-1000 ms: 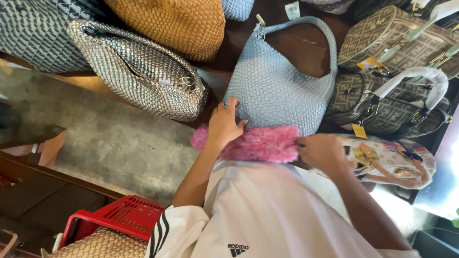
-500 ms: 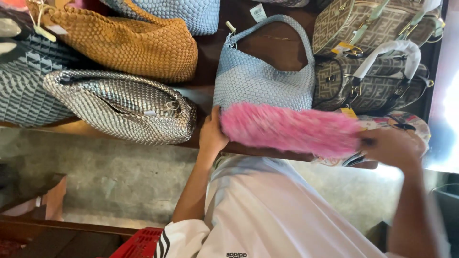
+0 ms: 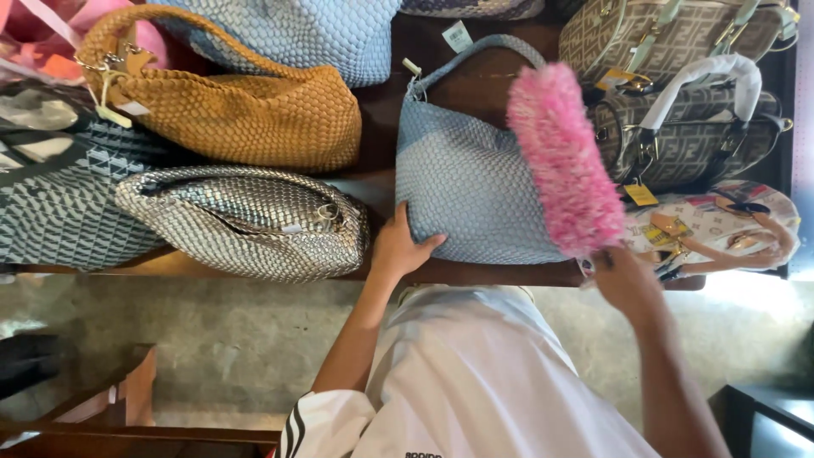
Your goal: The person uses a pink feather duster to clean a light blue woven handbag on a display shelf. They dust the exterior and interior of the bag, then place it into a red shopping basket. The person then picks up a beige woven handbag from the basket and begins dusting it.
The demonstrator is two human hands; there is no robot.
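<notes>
Head view. Dark wooden shelf (image 3: 475, 273) crowded with handbags; below its front edge, rough grey concrete floor (image 3: 212, 348). Dark furniture at lower left and lower right corners. White shirt (image 3: 475, 382) with black stripes filling the lower middle.

On the shelf: tan woven bag (image 3: 246, 110) at upper left, silver woven bag (image 3: 246, 222) lying just below it, grey patterned bag (image 3: 59, 203) at far left, brown patterned bags (image 3: 678, 136) at right with yellow tags, printed pouch (image 3: 721, 225) beneath them.

Compared with half a second back: duster no longer lying level across the bag's lower edge but swung up, now standing nearly upright and tilted left at the top. Left hand moved from the duster's end onto the bag. Right hand lowered and nearer the shelf edge.

Blue bag (image 3: 466, 191): pale blue woven body, rounded, one loop handle arching up, small white tag at the handle's left base; standing at shelf centre, between silver bag and brown bags.

Duster (image 3: 564, 157): fluffy, bright pink, long, laid over the blue bag's right side.

Left hand (image 3: 403, 246): fingers spread narrow, gripping the blue bag's lower left corner.

Right hand (image 3: 627, 280): fingers curled round the duster's lower end, holding it.
</notes>
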